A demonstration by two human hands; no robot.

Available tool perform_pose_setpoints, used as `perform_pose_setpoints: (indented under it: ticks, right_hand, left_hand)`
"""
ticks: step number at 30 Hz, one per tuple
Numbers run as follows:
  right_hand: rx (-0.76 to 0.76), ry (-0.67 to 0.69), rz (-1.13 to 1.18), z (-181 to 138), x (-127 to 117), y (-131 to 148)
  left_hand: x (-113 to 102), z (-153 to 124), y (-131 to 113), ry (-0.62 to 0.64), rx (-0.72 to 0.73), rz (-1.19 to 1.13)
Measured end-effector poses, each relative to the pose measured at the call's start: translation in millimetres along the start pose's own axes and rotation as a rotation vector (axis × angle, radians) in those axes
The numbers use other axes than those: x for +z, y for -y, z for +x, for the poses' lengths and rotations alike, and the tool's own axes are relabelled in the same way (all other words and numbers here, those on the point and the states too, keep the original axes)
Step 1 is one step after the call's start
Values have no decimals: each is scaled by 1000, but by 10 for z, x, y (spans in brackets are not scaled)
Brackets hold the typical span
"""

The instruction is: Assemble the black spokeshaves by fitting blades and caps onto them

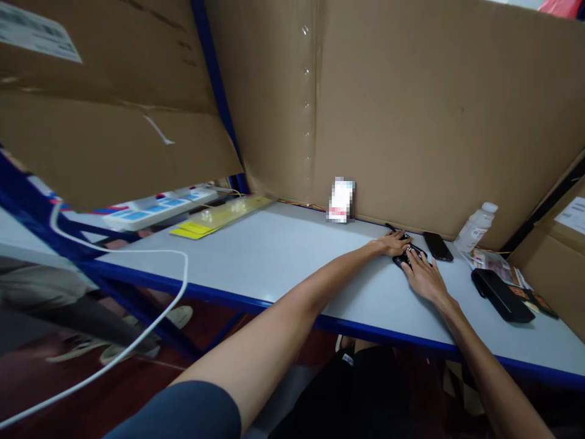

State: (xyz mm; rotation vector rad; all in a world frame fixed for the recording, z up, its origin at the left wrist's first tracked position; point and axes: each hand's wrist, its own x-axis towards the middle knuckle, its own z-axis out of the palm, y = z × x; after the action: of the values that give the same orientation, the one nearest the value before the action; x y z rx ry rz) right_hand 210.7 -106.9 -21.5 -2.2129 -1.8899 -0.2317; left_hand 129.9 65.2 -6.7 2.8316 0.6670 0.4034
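Note:
My left hand [393,243] reaches across the table and lies with its fingers stretched out on a black object [398,260]. My right hand [426,277] rests beside it, fingers spread, with its fingertips on the same object. The hands cover most of this object, so its kind cannot be made out. A thin dark end [390,227] sticks out beyond my left hand. Just right of the hands lies a black smartphone [437,246], flat on the table, and neither hand touches it.
A lit phone [340,200] leans against the cardboard wall [411,110]. At right are a clear plastic bottle [478,228] and a black case [501,295]. Yellow sheets [196,229], a power strip [159,206] and a white cable [186,268] are at left. Blue edging [256,300] borders the table.

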Motion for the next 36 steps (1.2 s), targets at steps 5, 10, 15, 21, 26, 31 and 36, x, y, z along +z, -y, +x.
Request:
perform_pose_setpoints:
  ticks: [5, 10, 15, 21, 26, 31, 36]
  right_hand:
    - [40, -38, 28, 56, 13, -68]
    - [68, -128, 108, 49, -224, -276]
    - [33, -176, 140, -643, -392, -563]
    - [-123, -30, 120, -1606, -294, -452]
    - [-320, -2, 11, -1532, -348, -19]
    - [-371, 49, 89, -1060, -325, 468]
    - [-417, 22, 283, -675, -340, 782]
  left_hand:
    - [4, 111, -24, -2, 7, -68]
    - [-280, 23, -18, -74, 35, -121]
    - [-511, -462, 203, -153, 49, -146]
    - [-499, -1249, 438, -95, 62, -161]
    - [-496, -1534, 248, -11, 183, -144]
    - [-551, -1631, 35, 25, 345, -68]
    - [-689, -1745, 224, -14, 352, 55]
